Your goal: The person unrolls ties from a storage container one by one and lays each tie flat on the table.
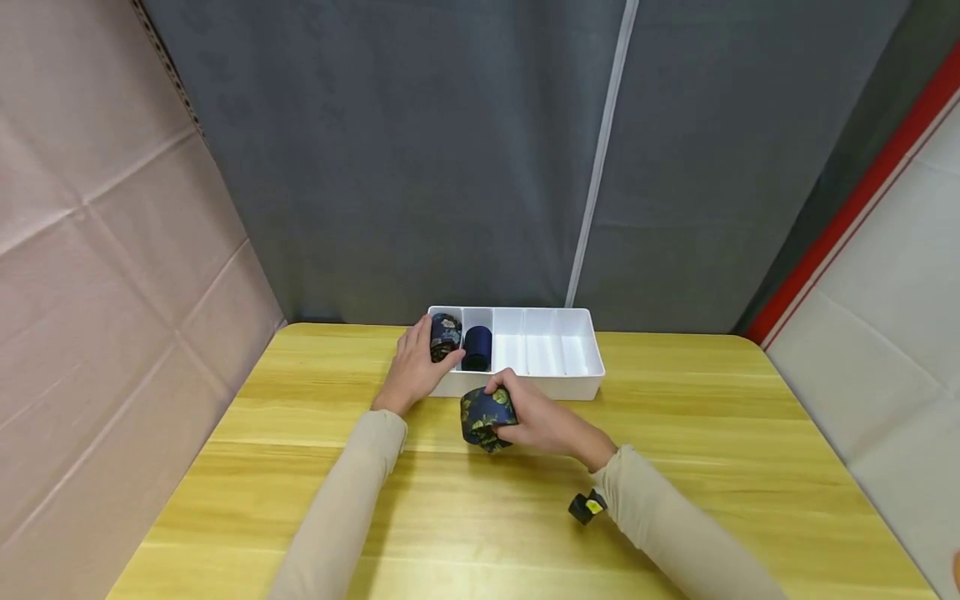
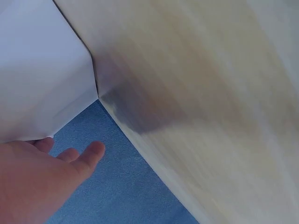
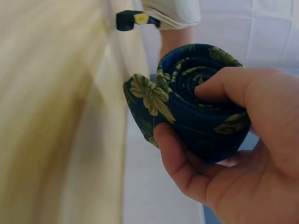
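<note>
My right hand [image 1: 540, 417] grips a rolled necktie [image 3: 201, 126], dark blue with yellow-green flowers, just in front of the white divided box [image 1: 555, 387]. In the right wrist view the thumb presses into the coil and the tie's pointed end sticks out. At the box's left end is my left hand [image 1: 416, 367], its fingers along the outer side and its thumb across the front left corner. Inside the leftmost compartment sits a dark floral rolled tie [image 1: 446, 333], partly hidden by that hand. A plain navy rolled tie [image 1: 477, 346] lies in the adjoining compartment.
The box stands near the back edge of a wooden table [image 1: 465, 533], with a grey curtain [image 1: 412, 167] behind it. Light cloth walls rise at both sides. A small black device with a yellow patch [image 1: 587, 506] sits by the right cuff.
</note>
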Tool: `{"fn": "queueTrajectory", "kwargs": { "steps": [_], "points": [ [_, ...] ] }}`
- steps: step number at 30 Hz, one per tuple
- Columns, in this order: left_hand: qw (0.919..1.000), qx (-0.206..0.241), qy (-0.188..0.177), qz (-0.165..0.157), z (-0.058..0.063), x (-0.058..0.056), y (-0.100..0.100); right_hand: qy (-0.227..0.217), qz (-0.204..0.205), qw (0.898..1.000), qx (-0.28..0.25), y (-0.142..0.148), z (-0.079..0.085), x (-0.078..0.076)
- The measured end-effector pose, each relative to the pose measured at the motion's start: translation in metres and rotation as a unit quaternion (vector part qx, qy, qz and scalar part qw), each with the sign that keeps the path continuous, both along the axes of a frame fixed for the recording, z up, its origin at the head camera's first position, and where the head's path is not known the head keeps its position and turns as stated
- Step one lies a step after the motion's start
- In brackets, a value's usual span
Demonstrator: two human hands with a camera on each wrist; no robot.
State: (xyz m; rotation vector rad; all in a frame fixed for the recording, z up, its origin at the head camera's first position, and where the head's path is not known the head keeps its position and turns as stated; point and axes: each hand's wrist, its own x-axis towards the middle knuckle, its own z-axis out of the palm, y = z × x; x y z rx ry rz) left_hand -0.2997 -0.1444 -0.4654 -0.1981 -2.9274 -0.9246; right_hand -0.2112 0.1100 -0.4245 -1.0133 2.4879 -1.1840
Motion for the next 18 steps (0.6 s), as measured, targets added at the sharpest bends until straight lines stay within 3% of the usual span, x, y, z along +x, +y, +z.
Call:
{"fn": "queueTrajectory", "kwargs": {
  "steps": [8,18],
  "points": [
    [0.9999,-0.002,0.016,0.003,0.001,0.000,-0.003,-0.012,-0.026,1.000,-0.006,-0.009,-0.017,0.005],
    [0.9999,0.000,0.012,0.005,-0.003,-0.001,0.000,-0.024,-0.036,0.999,0.013,-0.010,-0.031,0.007]
  ]
}}
